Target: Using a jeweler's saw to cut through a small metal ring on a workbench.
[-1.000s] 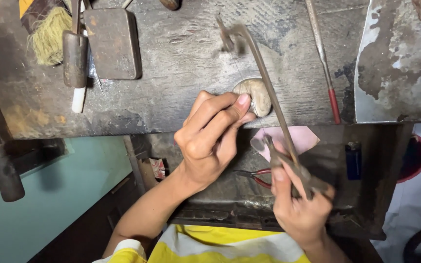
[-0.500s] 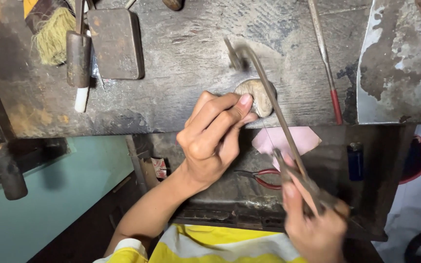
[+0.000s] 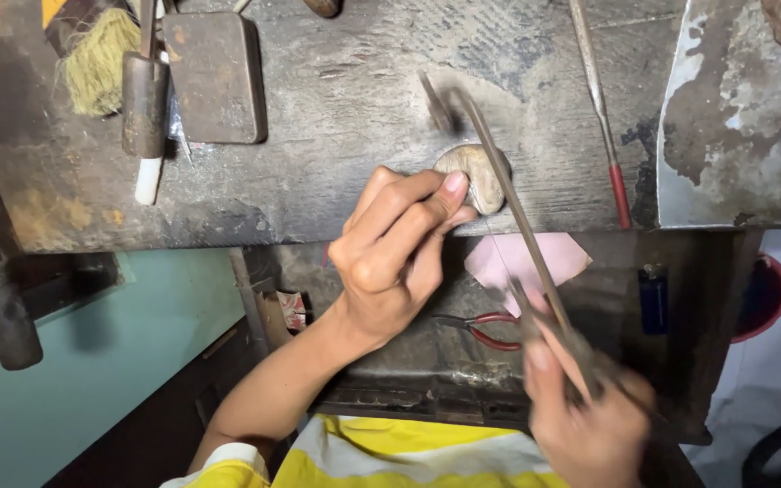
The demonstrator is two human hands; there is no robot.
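Wooden bench peg (image 3: pixel 479 173) at the workbench's (image 3: pixel 336 117) near edge — left hand (image 3: pixel 390 258) pinches against it, right hand (image 3: pixel 589 420) clamped on a saw frame (image 3: pixel 508 194).

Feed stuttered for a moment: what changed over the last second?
The right hand drew the saw frame back toward the body, its far end sliding nearer the peg. Nothing was taken or let go. The left hand stayed pinched at the peg; bench tools unmoved.

Slanted metal saw frame (image 3: pixel 517 208) over peg (image 3: pixel 474 173)
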